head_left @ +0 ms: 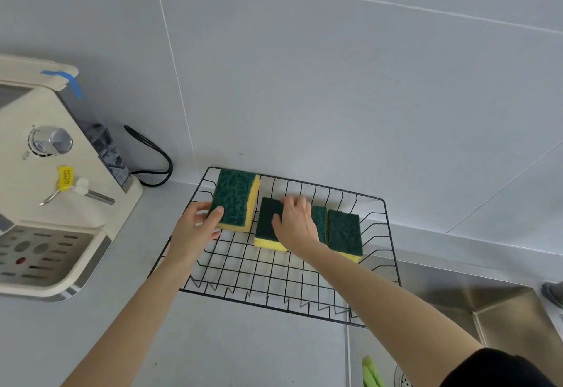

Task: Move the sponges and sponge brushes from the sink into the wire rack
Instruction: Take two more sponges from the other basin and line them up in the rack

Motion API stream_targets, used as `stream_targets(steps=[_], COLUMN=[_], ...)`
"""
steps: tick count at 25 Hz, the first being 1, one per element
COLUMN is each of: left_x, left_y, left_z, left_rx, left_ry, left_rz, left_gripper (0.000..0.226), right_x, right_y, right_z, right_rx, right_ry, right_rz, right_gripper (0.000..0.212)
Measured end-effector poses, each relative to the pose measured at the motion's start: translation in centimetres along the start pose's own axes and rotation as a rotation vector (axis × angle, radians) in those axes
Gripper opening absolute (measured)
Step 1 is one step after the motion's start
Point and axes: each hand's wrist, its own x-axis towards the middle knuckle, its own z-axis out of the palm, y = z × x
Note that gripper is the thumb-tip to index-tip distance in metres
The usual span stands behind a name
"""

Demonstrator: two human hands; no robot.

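A small yellow tag [65, 178] is seen hanging on the side of the cream-coloured coffee machine [45, 197], just above its steam wand; dark printed characters are carried on it, but they are too small and blurred to be read. Faint markings are borne beside the machine's metal knob [51, 140], likewise illegible. No other text, brand, number or sign can be made out.

The grey counter [213, 341] carries a black wire rack [377, 200] near its back edge and a cream coffee machine [45, 234] toward its left edge.
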Motion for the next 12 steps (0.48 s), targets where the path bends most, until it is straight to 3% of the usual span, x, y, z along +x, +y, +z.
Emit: stream_targets(steps=[4, 12], left_x=[0.1, 1.1], left_y=[-0.3, -1.5], left_z=[-0.1, 0.2], left_rx=[0.0, 0.067], left_ry=[0.003, 0.019], left_rz=[0.004, 0.003], left_gripper=[0.031, 0.026], right_x=[-1.0, -1.1], right_y=[0.6, 2.5], right_z=[1.8, 3.3], right_rx=[-0.371, -0.487], right_ry=[-0.132, -0.046], right_rz=[-0.337, -0.325], right_gripper=[0.075, 0.083])
